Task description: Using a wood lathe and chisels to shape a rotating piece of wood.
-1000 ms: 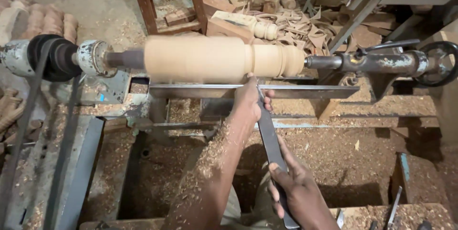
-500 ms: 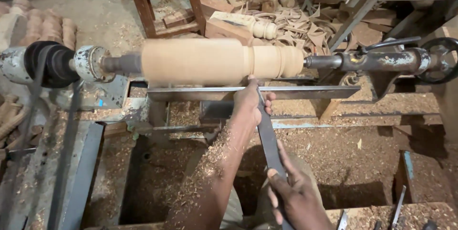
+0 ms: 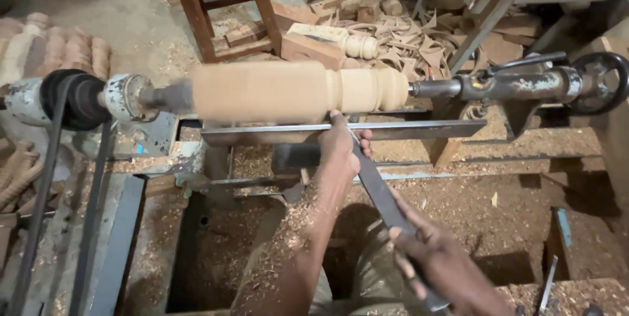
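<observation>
- Your left hand is pressed down over the chisel, fingers curled around the blade right where it crosses the steel tool rest.
- Your right hand is closed around the near end of the chisel, down by your body (the handle itself is mostly hidden under your fist).
- The wooden spindle sits just beyond the rest, blurred with spin, held between the headstock on the left and the tailstock on the right.
- That chisel looks long, stiff and heavy, so a two-point hold suits it.
- The wood looks dry and dusty; shavings coat your forearm.
</observation>
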